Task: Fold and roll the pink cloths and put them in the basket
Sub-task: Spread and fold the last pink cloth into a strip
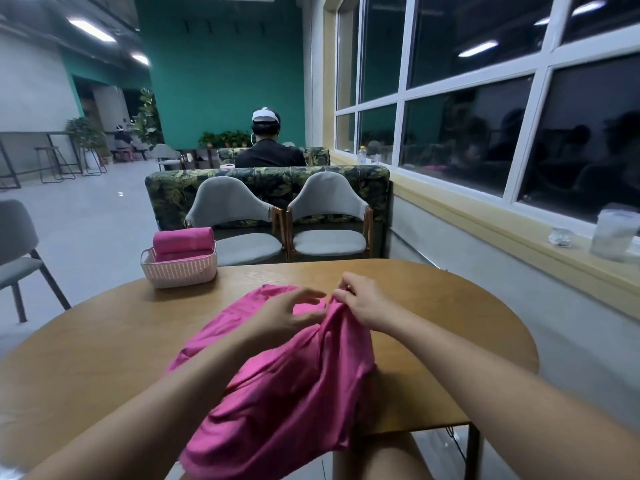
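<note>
A loose, crumpled pink cloth (284, 386) lies across the middle of the wooden table (104, 341) and hangs over its near edge. My right hand (363, 299) pinches a raised fold of the cloth at its far end. My left hand (287, 313) hovers just left of that fold with relaxed, spread fingers touching the fabric. At the table's far left stands a pale pink perforated basket (178, 268). Rolled pink cloths (183, 240) are stacked in it and rise above its rim.
Two grey chairs (329, 220) stand behind the table's far edge, with a leaf-patterned sofa behind them where a person sits facing away. A wall and windowsill with clear containers (613, 233) run along the right. Another grey chair (17, 251) stands at the left.
</note>
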Tool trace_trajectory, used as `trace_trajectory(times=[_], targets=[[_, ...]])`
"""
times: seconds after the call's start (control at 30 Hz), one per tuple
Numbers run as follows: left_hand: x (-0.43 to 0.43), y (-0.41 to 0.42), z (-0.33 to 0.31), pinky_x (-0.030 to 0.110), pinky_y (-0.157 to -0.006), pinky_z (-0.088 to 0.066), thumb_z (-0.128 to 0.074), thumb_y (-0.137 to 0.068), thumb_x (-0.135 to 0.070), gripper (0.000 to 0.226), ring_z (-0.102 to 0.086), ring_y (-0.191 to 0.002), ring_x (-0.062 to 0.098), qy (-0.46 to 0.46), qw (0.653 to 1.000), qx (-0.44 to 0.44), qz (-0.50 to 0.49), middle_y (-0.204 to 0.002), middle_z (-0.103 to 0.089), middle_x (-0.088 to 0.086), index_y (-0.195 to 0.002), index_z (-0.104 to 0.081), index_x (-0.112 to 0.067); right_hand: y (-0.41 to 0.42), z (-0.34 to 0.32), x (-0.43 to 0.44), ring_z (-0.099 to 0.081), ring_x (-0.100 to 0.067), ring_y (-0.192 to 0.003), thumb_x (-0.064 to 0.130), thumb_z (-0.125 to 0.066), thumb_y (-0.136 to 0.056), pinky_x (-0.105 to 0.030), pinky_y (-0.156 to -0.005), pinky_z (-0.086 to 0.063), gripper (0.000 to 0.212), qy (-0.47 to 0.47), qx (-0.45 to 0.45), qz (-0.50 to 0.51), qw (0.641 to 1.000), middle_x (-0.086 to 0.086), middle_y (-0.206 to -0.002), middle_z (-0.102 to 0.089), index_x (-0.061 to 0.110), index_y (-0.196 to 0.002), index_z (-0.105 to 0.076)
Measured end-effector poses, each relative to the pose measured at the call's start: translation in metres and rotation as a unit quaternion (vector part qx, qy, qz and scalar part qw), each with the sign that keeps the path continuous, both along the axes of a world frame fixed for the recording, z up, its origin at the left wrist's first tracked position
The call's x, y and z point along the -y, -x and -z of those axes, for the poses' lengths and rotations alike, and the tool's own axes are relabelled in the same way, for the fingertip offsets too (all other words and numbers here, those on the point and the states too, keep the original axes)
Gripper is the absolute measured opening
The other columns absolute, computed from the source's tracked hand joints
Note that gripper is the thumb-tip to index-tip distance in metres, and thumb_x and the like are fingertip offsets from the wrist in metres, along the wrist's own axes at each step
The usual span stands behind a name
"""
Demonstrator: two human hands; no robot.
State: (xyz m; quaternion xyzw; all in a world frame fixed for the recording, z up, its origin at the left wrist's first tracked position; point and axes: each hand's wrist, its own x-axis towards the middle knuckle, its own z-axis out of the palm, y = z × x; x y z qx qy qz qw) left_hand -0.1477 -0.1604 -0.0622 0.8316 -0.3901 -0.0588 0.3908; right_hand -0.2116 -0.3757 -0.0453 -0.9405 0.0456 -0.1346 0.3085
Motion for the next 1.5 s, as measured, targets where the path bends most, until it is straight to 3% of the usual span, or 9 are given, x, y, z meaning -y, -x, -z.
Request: trace_trajectory(times=[0.13,0.3,0.43,0.63,0.73,0.9,1.2,1.37,1.5], targets=[[0.012,-0.005,-0.039,0.025,-0.088,-0.052,-0.082,-0.089,-0.043,0.031,-0.069,-0.095,-0.003,0.109,0.994,-0.015,0.001,-0.103,-0.078,-0.012,-0.115,-0.073,-0.028,-0.002,-0.055,-0.019,-0.066,-0.016,-0.085,0.036,-0.062,-0.103,-0.035,-0.071,-0.046,0.017,-0.018,0.109,-0.016,0.994,0.005,-0.087,-0.072,0.025,-0.091,-0.066],[0.008,-0.015,-0.09,0.031,-0.062,-0.037,-0.079,-0.093,-0.029,0.011,-0.05,-0.07,0.011,0.237,0.971,-0.027,-0.017,-0.074,-0.066,0.0,-0.09,-0.074,-0.02,-0.003,-0.112,-0.031,-0.069,-0.006,-0.075,0.04,-0.071,-0.097,-0.034,-0.072,-0.053,0.018,-0.054,0.181,-0.061,0.98,0.009,-0.076,-0.075,0.024,-0.088,-0.07],[-0.002,-0.022,-0.128,0.042,-0.068,-0.051,-0.066,-0.086,-0.049,0.022,-0.059,-0.07,0.016,0.19,0.975,0.11,-0.043,-0.079,-0.072,-0.004,-0.093,-0.073,-0.029,0.006,-0.147,-0.029,-0.058,0.003,-0.061,0.046,-0.082,-0.089,-0.016,-0.06,-0.04,0.025,-0.065,0.188,-0.078,0.977,0.02,-0.066,-0.068,0.023,-0.087,-0.072],[-0.016,-0.031,-0.181,0.037,-0.067,-0.045,-0.065,-0.099,-0.028,0.012,-0.054,-0.07,0.011,0.238,0.962,0.12,-0.058,-0.074,-0.067,-0.006,-0.091,-0.074,-0.028,0.005,-0.167,-0.015,-0.063,-0.013,-0.074,0.035,-0.085,-0.089,-0.032,-0.071,-0.049,0.029,-0.116,0.077,-0.124,0.982,-0.001,-0.081,-0.072,0.01,-0.093,-0.072],[-0.024,-0.036,-0.201,0.036,-0.068,-0.044,-0.067,-0.099,-0.035,0.015,-0.053,-0.071,0.013,0.207,0.962,0.164,-0.075,-0.084,-0.069,0.014,-0.095,-0.072,-0.022,0.002,-0.18,-0.007,-0.06,-0.014,-0.066,0.037,-0.076,-0.096,-0.031,-0.064,-0.049,0.031,-0.146,0.116,-0.1,0.977,-0.005,-0.078,-0.07,0.006,-0.093,-0.069],[-0.033,-0.041,-0.235,0.033,-0.07,-0.043,-0.074,-0.098,-0.034,0.021,-0.051,-0.07,0.012,0.159,0.95,0.245,-0.116,-0.075,-0.064,-0.002,-0.08,-0.069,-0.025,-0.004,-0.217,0.009,-0.046,-0.008,-0.051,0.033,-0.071,-0.101,-0.024,-0.048,-0.034,0.023,-0.138,0.206,-0.061,0.967,-0.005,-0.073,-0.065,0.018,-0.085,-0.067],[-0.043,-0.016,-0.276,0.028,-0.058,-0.034,-0.075,-0.097,-0.043,0.039,-0.045,-0.069,0.017,0.254,0.959,0.115,-0.042,-0.075,-0.056,0.004,-0.092,-0.069,-0.005,-0.001,-0.281,0.022,-0.042,-0.006,-0.053,0.031,-0.074,-0.097,-0.017,-0.049,-0.03,0.018,0.006,0.325,0.028,0.945,0.009,-0.058,-0.05,0.022,-0.082,-0.071],[-0.056,-0.023,-0.284,0.026,-0.061,-0.04,-0.091,-0.081,-0.038,0.024,-0.05,-0.066,0.01,0.105,0.979,0.165,-0.064,-0.073,-0.062,-0.002,-0.086,-0.076,-0.02,0.002,-0.294,0.042,-0.052,-0.01,-0.062,0.034,-0.072,-0.098,-0.031,-0.059,-0.039,0.019,0.023,0.338,0.083,0.937,0.008,-0.067,-0.062,0.022,-0.083,-0.07],[-0.072,-0.047,-0.285,0.029,-0.062,-0.044,-0.088,-0.083,-0.029,0.02,-0.048,-0.064,0.016,0.016,0.95,0.269,-0.157,-0.067,-0.061,-0.001,-0.073,-0.071,-0.025,0.007,-0.295,0.057,-0.051,-0.015,-0.064,0.032,-0.073,-0.096,-0.031,-0.061,-0.038,0.013,0.053,0.327,0.094,0.939,0.001,-0.073,-0.064,0.023,-0.087,-0.072]])
